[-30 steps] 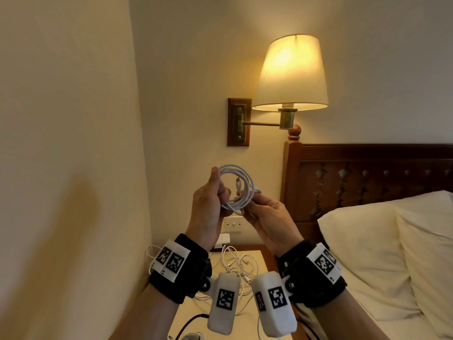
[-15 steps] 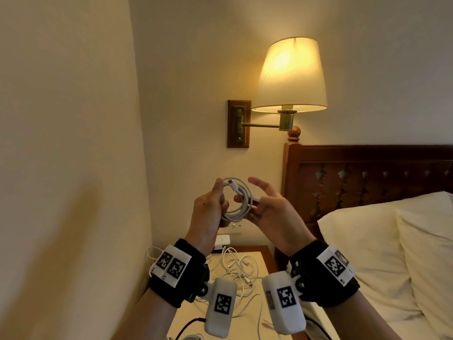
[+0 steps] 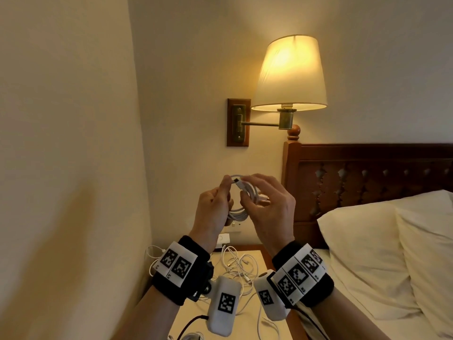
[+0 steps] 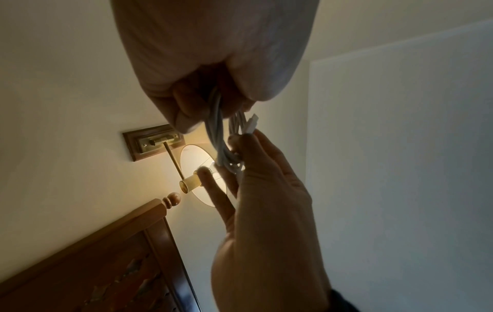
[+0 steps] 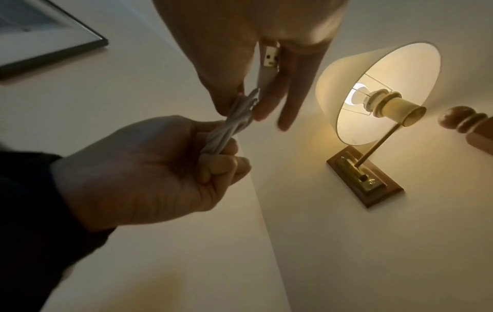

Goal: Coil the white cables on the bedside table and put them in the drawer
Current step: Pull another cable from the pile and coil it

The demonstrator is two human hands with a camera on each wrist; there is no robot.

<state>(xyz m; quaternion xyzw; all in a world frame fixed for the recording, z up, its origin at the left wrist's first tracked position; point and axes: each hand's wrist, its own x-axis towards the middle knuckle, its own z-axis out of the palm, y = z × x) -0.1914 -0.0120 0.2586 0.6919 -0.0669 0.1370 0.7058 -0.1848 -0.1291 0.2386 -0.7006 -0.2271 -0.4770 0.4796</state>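
Observation:
A coiled white cable [image 3: 239, 212] is held up in front of the wall, well above the bedside table [image 3: 247, 322]. My left hand [image 3: 215, 204] grips the left side of the coil in a fist; the bundle [image 5: 226, 130] runs out of that fist. My right hand [image 3: 264, 202] pinches the cable's loose end beside the coil, its plug [image 3: 239, 182] pointing up and left and the other fingers spread. From the right wrist view the USB plug [image 5: 269, 58] shows between the fingers. Loose white cables [image 3: 239, 268] lie tangled on the table below. No drawer is in view.
A lit wall lamp [image 3: 289, 74] hangs above the hands on a brass arm. The wooden headboard [image 3: 367, 177] and pillows [image 3: 382, 241] lie to the right. A wall [image 3: 68, 168] stands close on the left. A socket plate [image 3: 223, 239] sits low behind the table.
Both hands have sunk a little with the coil. My right hand has brought the plug end up over the top of the coil and spread its fingers.

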